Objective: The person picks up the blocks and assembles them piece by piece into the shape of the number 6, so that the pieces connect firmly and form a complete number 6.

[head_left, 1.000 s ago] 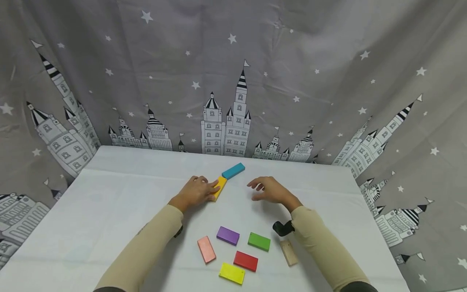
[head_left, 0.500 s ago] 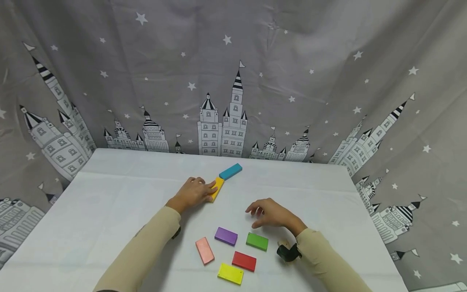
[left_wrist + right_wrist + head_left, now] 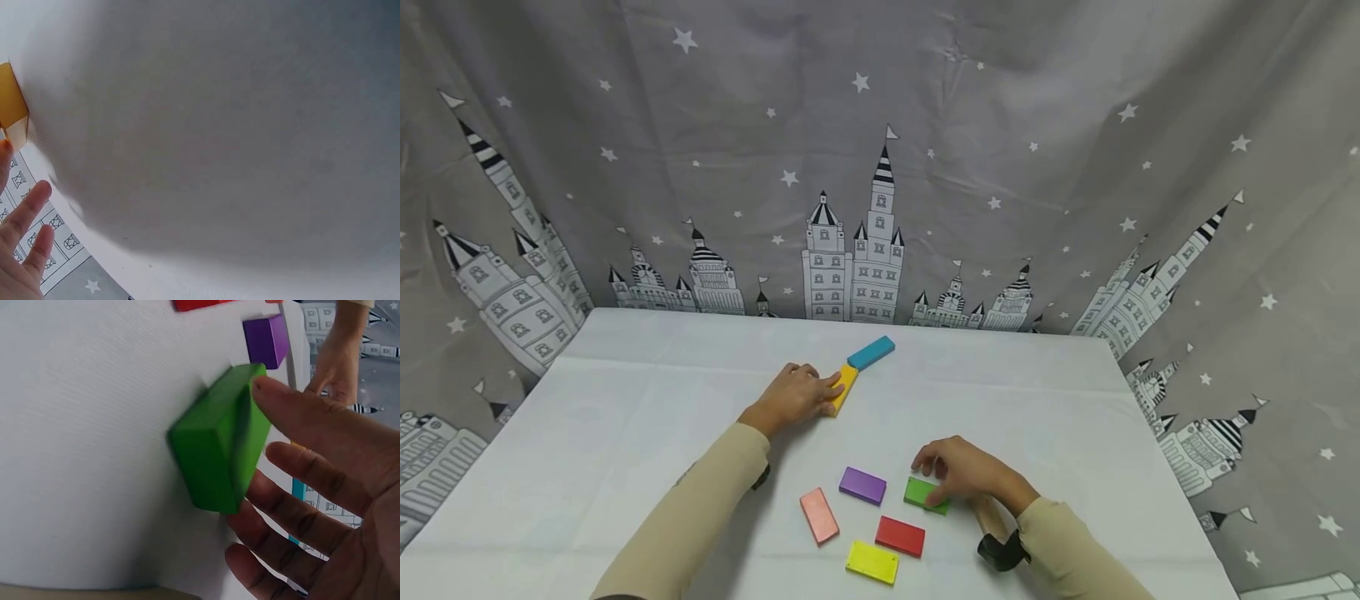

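Observation:
In the head view my left hand (image 3: pixel 793 396) holds the orange-yellow block (image 3: pixel 846 385), index finger and thumb across it. That block's far end meets one end of a blue block (image 3: pixel 872 353), so the two form a bent line. In the left wrist view, only an end of the orange-yellow block (image 3: pixel 12 103) shows at the left edge, near a fingertip. My right hand (image 3: pixel 966 473) reaches over the green block (image 3: pixel 917 490), thumb in front of it and fingers spread apart. In the right wrist view the thumb tip overlaps the green block's (image 3: pixel 209 437) edge, with the other fingers alongside.
Nearer the person lie a purple block (image 3: pixel 862 486), a pink block (image 3: pixel 819 517), a red block (image 3: pixel 900 537) and a yellow block (image 3: pixel 872 563). A plain wooden block (image 3: pixel 991 520) is partly covered by the right wrist. A grey castle-print curtain (image 3: pixel 730 167) hangs behind the white table (image 3: pixel 647 367).
My right hand has come back toward the person, from beside the blue block to over the green block. My left hand stays on the orange-yellow block.

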Demonstrator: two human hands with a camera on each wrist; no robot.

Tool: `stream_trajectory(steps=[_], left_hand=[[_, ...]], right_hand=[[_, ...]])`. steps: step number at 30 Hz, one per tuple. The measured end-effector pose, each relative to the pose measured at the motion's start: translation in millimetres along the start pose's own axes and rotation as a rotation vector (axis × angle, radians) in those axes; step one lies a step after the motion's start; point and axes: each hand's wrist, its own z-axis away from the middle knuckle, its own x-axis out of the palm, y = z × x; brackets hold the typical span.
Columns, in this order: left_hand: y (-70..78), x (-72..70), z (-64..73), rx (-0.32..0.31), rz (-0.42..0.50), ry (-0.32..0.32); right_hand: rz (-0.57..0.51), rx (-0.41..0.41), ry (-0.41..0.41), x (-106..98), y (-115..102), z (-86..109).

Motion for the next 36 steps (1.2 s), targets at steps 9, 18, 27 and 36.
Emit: stream_trajectory(steps=[9,18,27,36], left_hand=[[-1.7,-0.9,-4.0,-0.014,0.011,-0.012],[-0.8,-0.8,-7.5,-0.023,0.015,0.016],[0.2,-0.1,-5.4,-0.022,-0.006,0.036],[1.4,0.8,-2.8,-0.038,-0.007,0.043]], right_hand=[[0.075,0.030,0.034,6.8,-2.9,5.2],[0.070,0.033,0.073,5.1,-1.7,4.5],[0.074,0.067,0.116,0.5,-1.7,-7.6],[0.107,0.098,0.126,-5.0,-9.6,-28.8]])
